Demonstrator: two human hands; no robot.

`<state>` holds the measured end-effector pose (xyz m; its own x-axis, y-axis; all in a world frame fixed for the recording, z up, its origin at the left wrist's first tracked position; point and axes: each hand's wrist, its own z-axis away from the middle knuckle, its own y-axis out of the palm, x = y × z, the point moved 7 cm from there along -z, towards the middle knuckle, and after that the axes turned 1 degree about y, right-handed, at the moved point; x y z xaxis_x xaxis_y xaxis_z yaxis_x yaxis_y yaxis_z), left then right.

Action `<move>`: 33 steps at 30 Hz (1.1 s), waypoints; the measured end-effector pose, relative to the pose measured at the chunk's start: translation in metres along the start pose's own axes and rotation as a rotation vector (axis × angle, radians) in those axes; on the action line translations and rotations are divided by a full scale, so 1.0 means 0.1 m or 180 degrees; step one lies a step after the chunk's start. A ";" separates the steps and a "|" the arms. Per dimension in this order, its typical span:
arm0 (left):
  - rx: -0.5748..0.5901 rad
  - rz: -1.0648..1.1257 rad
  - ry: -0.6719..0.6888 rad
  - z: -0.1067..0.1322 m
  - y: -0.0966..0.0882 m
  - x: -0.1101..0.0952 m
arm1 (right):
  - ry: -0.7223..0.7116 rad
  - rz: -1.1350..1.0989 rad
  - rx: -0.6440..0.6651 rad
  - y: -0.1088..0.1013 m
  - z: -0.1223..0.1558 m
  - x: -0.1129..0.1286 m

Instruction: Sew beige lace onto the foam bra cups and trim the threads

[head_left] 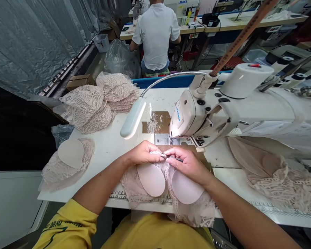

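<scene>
A pale pink lace bra (168, 173) with two smooth moulded cups lies at the table's front edge, its lace hanging partly over it. My left hand (144, 153) is closed, pinching the bra's upper edge between thumb and fingers. Close beside it, my right hand (185, 162) is closed around a thin dark metal tool (179, 159), whose kind I cannot make out. The tool's tip meets the pinched fabric between both hands. Just beyond my fingers stand the needle area and metal plate (162, 139) of a white sewing machine (191, 114).
Lace pieces are heaped (93, 100) at back left; another lace piece with a cup (71, 154) lies at left. Beige lace fabric (272, 169) rests at right. A lamp (133, 117) arches over the table. A person in a white shirt (157, 36) sits ahead.
</scene>
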<state>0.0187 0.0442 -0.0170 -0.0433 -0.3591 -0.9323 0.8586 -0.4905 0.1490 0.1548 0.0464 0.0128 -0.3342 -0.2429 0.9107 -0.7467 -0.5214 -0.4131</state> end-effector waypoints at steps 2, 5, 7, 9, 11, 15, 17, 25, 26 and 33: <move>0.0010 -0.0073 0.0007 0.00 0.00 0.01 | -0.0022 0.0021 -0.0073 0.00 0.00 0.01; -0.0014 -0.0149 -0.0002 0.00 -0.02 0.02 | -0.0027 0.0019 -0.0101 -0.01 0.00 0.01; -0.0023 -0.0196 0.0002 0.01 -0.02 0.03 | -0.0024 0.0019 -0.0087 -0.01 0.01 -0.02; -0.0016 -0.0224 0.0004 0.01 -0.02 0.02 | -0.0033 0.0028 -0.0068 -0.01 0.01 -0.04; -0.0016 -0.0215 -0.0008 0.01 -0.01 0.03 | -0.0060 0.0063 -0.0066 -0.01 0.01 -0.05; -0.0075 -0.0188 -0.0061 0.01 -0.02 0.05 | -0.0077 0.0052 -0.0048 0.03 0.00 -0.05; -0.0052 -0.0219 -0.0069 0.01 -0.01 0.06 | -0.0080 -0.0002 -0.0032 0.05 0.00 -0.04; 0.0032 -0.0322 -0.0058 0.01 0.01 0.03 | 0.0029 -0.0050 -0.0011 0.01 0.00 -0.09; 0.0030 -0.0328 -0.0065 0.01 0.01 0.03 | 0.0031 -0.0078 0.0060 0.01 0.00 -0.10; -0.0052 -0.0493 -0.0026 -0.01 0.03 0.04 | 0.0006 0.0172 0.0022 0.02 -0.04 -0.02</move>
<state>0.0212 0.0418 -0.0207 -0.1799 -0.2867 -0.9410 0.8495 -0.5276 -0.0017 0.1515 0.0495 0.0100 -0.3751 -0.2693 0.8870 -0.7234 -0.5132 -0.4618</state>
